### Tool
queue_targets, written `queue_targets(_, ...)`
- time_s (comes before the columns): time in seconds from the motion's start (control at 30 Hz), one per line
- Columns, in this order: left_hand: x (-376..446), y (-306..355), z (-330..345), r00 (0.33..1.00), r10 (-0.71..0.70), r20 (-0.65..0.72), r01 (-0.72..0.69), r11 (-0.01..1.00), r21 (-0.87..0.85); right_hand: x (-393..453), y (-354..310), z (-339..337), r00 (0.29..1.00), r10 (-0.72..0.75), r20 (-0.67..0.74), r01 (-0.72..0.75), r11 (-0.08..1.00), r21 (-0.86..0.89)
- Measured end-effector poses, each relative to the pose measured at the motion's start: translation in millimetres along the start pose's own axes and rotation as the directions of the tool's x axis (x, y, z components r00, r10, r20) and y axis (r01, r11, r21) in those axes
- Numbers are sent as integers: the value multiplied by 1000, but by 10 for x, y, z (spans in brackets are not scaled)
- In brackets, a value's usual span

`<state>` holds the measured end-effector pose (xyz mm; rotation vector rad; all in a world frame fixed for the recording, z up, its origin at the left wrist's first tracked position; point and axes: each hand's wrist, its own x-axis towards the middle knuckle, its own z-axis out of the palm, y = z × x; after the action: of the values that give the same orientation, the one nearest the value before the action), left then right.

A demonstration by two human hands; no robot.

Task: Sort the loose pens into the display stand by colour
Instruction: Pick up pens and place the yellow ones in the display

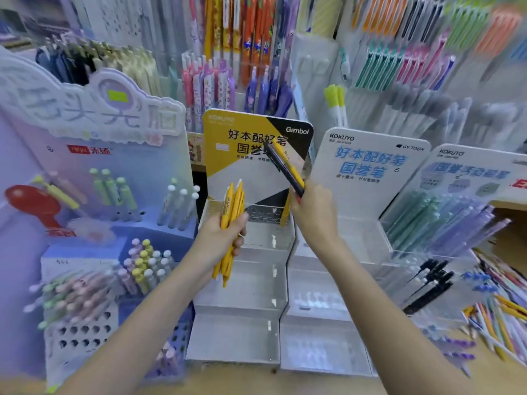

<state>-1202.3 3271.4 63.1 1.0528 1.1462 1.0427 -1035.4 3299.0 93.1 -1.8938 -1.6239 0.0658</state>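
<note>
My left hand grips a bundle of several yellow pens, held upright in front of the clear tiered display stand with the yellow and black header card. My right hand holds a black pen together with a yellow one, both tilted up and to the left across the header card. One yellow pen stands in the holes of the stand's top tier, just left of my right hand.
A second clear stand with a white header sits to the right. Loose pens of mixed colours lie at the far right, near black pens and green and purple pens in a tray. A blue stand with pastel pens is at the left.
</note>
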Motion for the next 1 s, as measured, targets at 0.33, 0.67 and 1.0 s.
queue_targets(0.33, -26, 33, -103, 984, -3, 181, 3, 1000, 0, -126, -54, -57, 992, 113, -48, -114, 993, -35)
queue_targets(0.67, -68, 126, 86, 865, -38, 500, -20, 994, 109, -437, -123, -472, 909, 135, 395, -394, 587, 707)
queue_targets(1.0, 44, 102, 157, 894, 303, 330, -448, 605, 658, -379, -120, -428, 893, 166, 419, -441, 511, 738)
